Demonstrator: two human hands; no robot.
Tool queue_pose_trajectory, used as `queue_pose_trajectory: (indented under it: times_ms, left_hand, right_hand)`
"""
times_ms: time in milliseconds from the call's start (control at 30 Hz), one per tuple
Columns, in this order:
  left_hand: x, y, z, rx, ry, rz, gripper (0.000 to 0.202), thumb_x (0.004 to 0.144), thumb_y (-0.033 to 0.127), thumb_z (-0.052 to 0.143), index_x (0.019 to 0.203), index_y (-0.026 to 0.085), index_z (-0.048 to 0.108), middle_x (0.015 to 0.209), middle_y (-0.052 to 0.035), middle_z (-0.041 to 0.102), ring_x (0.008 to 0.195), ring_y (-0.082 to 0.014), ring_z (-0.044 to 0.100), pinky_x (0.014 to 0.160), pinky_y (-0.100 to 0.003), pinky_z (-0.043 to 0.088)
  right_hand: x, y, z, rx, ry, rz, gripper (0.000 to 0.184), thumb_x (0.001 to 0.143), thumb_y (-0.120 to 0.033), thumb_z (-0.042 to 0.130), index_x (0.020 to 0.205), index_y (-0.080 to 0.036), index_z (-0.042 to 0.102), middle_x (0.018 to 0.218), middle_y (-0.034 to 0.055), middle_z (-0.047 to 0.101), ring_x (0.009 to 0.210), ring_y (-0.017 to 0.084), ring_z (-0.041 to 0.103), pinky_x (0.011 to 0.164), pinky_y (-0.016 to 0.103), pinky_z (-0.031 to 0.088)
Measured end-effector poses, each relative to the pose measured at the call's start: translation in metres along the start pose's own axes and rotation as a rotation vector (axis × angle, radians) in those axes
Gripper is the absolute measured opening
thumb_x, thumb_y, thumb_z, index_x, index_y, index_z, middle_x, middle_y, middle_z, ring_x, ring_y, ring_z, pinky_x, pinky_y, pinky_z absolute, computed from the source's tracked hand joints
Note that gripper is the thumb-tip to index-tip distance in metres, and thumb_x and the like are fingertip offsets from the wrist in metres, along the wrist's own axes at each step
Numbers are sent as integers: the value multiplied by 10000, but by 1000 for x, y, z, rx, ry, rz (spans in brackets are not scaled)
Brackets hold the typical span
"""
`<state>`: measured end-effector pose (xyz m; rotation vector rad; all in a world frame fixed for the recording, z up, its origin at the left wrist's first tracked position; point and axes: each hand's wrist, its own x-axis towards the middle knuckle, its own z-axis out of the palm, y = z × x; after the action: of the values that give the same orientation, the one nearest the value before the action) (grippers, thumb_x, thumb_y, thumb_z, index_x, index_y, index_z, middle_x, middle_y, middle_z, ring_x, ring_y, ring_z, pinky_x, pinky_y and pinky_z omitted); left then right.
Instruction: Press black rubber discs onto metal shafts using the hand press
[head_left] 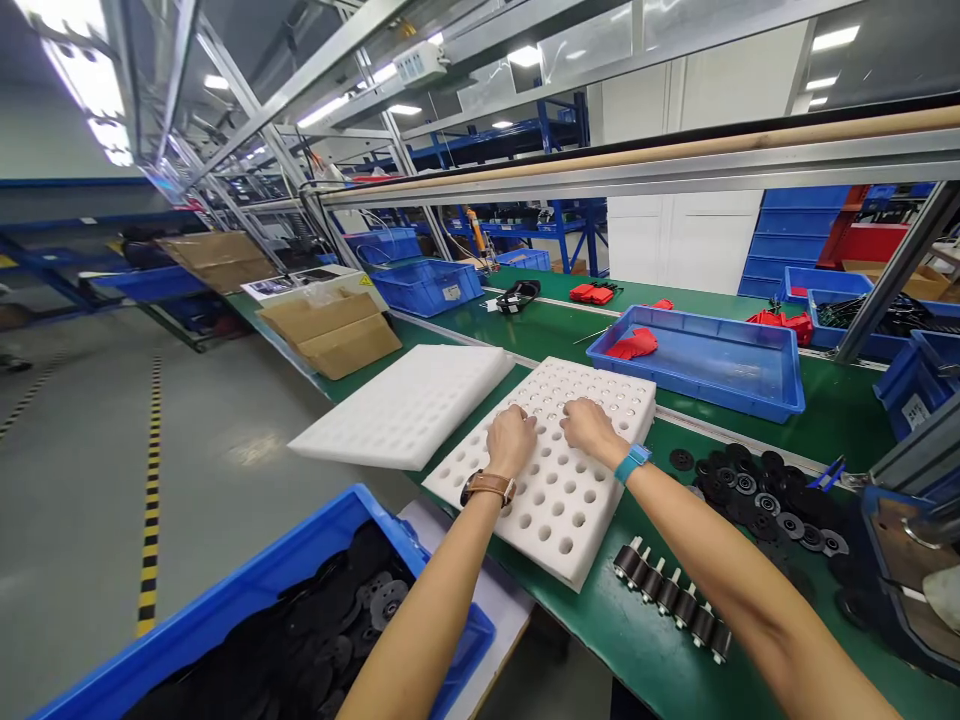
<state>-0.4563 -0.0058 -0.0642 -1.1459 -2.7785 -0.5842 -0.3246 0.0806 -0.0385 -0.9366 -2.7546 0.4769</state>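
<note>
Several far rows of holes in the white foam block [600, 522] are showing pale, shiny round ends [615, 383]; nearer rows are showing dark, open sockets. Judging by that, work is standing partway: far portion looking done, near portion looking as if it is remaining. Exact count not readable, hands hiding the middle band. Block is lying flat on the green counter [577, 640], cornerwise to the person.

Left hand [512, 440] is hovering or resting at mid-block, knuckles up, fingers curling down toward the holes; brown watch strap [489, 484] at the wrist. Right hand [589, 425] is angling in from the right, thumb and fingers drawing together over the middle rows; teal wristband [632, 463]. Cannot tell whether either is gripping a piece; fingertips too obscured.

Outward: second foam sheet [405, 400] is lying just left, jutting past the counter edge. Black rollers [667, 590] with pale shafts are lining up at right; black discs [766, 503] are spreading beyond the right forearm. Blue tray [712, 360] is sitting farther back.
</note>
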Motion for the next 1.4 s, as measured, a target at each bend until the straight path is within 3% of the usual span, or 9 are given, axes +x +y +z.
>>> queue_pose_trajectory:
  times_ms: [433,667,767,867,967,1067,1200,1300,1400]
  left_hand:
    - [-1,-10,28,-247,294,22,96,940,165,530,860,199,571,924,-131,695,909,-308,677,789,-400,492]
    - [-28,22,-15,-427,468,174,134,958,185,489,833,222,520,926,-124,688,932,-283,664,837,-400,499]
    - [-65,43,-39,-512,310,369,106,927,217,567,824,224,587,831,-42,729,817,-226,694,766,-330,519]
    - [-107,63,-54,-672,-266,557,177,951,248,547,789,221,613,731,-6,745,716,-195,709,681,-286,520]
    - [-139,83,-56,-565,-536,674,187,934,219,555,768,205,640,747,-20,755,722,-194,711,669,-277,501]
    - [-154,100,-44,-261,-638,787,200,924,197,572,761,198,689,802,-50,773,776,-221,723,667,-289,481]
    - [-161,117,-19,-82,-700,820,178,811,82,642,700,196,723,795,-99,782,826,-290,750,704,-331,517]
    - [-167,121,-8,-15,-700,793,170,767,45,674,704,189,740,795,-134,780,847,-329,763,731,-364,546]
    - [-168,115,-12,-16,-628,732,80,829,170,715,885,193,768,869,-148,787,902,-341,765,754,-375,556]
  right_hand:
    - [10,21,37,217,194,-116,261,1017,-349,655,1183,-148,655,1175,75,669,1026,213,673,907,421,582]
    - [-19,17,-14,494,506,-36,137,1044,-249,545,1011,-156,641,1052,54,690,1003,186,653,918,355,525]
    - [-65,35,-47,564,487,-2,162,1013,-228,507,910,-188,625,937,21,718,864,151,644,820,268,486]
    - [-129,63,-66,601,358,77,167,913,-233,590,756,-185,619,789,8,705,714,141,610,673,239,439]
    - [-190,90,-63,636,166,195,186,859,-233,602,686,-172,628,635,-1,653,557,123,546,531,223,369]
    - [-227,105,-37,675,-2,312,210,869,-282,598,698,-166,632,525,-19,584,465,117,510,454,208,339]
    - [-239,103,5,678,-157,398,245,892,-257,558,669,-176,619,514,-5,608,428,126,536,426,206,362]
    - [-237,97,20,603,-189,414,319,903,-230,542,590,-190,589,488,7,599,413,141,540,436,224,366]
    - [-232,97,17,476,-118,367,261,903,-224,562,669,-191,674,603,45,680,556,190,636,531,256,410]
